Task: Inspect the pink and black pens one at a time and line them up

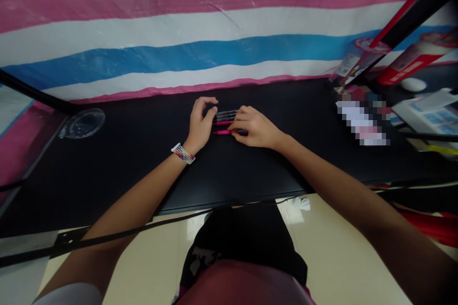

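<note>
Several pens with dark grey barrels (224, 116) lie side by side on the black table (143, 162), a pink one (223, 123) at their near side. Closest to me is a separate pink pen (223, 132) with a dark end, parallel to the row with a small gap. My right hand (252, 126) has its thumb and a finger closed on this pen's right part; its other curled fingers cover the row's right ends. At the row's left ends stands my left hand (201, 124), thumb and index finger apart, the thumb near the pen ends. A woven bracelet (183, 153) circles my left wrist.
A clear plastic lid (84, 123) lies at the table's left. On the right stand a drink cup with a red straw (358, 57), a red-and-white cup (411, 59), a white rounded object (413, 84) and a pale box (432, 112). A striped sheet (214, 52) hangs behind.
</note>
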{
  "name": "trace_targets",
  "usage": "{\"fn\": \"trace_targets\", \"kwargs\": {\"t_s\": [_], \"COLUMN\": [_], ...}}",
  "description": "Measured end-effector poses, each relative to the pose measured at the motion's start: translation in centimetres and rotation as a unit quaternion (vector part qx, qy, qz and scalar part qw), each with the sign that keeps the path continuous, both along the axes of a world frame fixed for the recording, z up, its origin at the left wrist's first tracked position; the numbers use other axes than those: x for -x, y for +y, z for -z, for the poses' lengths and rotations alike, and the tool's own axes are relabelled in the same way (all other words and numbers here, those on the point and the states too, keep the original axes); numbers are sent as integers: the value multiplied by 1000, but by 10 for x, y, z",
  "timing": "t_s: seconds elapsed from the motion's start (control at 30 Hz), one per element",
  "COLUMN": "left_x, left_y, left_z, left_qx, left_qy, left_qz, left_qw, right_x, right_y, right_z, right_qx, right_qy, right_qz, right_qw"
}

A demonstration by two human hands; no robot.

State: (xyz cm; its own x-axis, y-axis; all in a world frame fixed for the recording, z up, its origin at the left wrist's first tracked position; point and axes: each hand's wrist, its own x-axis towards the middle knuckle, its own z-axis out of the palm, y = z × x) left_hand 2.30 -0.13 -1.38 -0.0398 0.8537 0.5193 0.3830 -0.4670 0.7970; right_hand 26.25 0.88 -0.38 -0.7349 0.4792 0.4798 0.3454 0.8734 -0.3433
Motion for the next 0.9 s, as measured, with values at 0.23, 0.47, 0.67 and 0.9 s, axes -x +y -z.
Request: {"fn": "trace_targets", "kwargs": {"t_s": [0.23,0.47,0.67,0.9], "left_x": [1,4,7,7], "left_y": [-19,-15,-11,-10], "left_z": [-21,-19,-19,-18], "left_qx": [-42,-52,-42,-11], "left_qy": [233,192,167,125], "left_qz": [69,24,22,24], "left_qw": [969,980,985,992], "right_x": [-7,-21,-20,-17], "right_y": [7,23,28,26], "right_z": [-7,-8,-3,-1], "right_qx": [100,320,377,348], "right_qy": [146,257,310,314], "right_qz": [74,82,81,87], "right_qw": [981,908,869,879]}}
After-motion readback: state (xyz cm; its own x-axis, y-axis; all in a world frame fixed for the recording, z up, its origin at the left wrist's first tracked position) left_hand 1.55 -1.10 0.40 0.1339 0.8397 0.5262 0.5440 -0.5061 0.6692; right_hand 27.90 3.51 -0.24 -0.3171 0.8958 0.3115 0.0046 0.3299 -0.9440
